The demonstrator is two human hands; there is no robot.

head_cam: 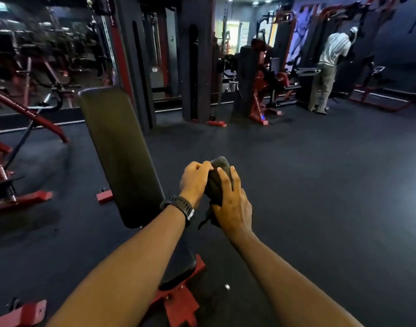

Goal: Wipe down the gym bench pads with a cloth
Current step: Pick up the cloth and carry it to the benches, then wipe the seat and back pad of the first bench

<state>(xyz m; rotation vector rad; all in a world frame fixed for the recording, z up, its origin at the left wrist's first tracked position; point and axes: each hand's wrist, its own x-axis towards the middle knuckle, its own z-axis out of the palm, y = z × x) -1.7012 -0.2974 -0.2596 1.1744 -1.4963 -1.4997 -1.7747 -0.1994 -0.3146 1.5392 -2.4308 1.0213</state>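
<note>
While the left hand [194,180] curls its fingers over the top of the bunched dark cloth [220,165], the right hand [233,206] clasps its lower part. The cloth stands roughly upright, just right of the black back pad [117,149], whose long axis runs away from the person.

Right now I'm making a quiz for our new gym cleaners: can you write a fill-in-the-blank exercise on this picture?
1. The left hand and the right hand together grip a dark, bunched ___.
2. The black watch sits on the ___ wrist.
3. The bench frame is painted ___.
4. The long backrest pad lies to the ___ of both hands.
Missing words: cloth; left; red; left.
</note>
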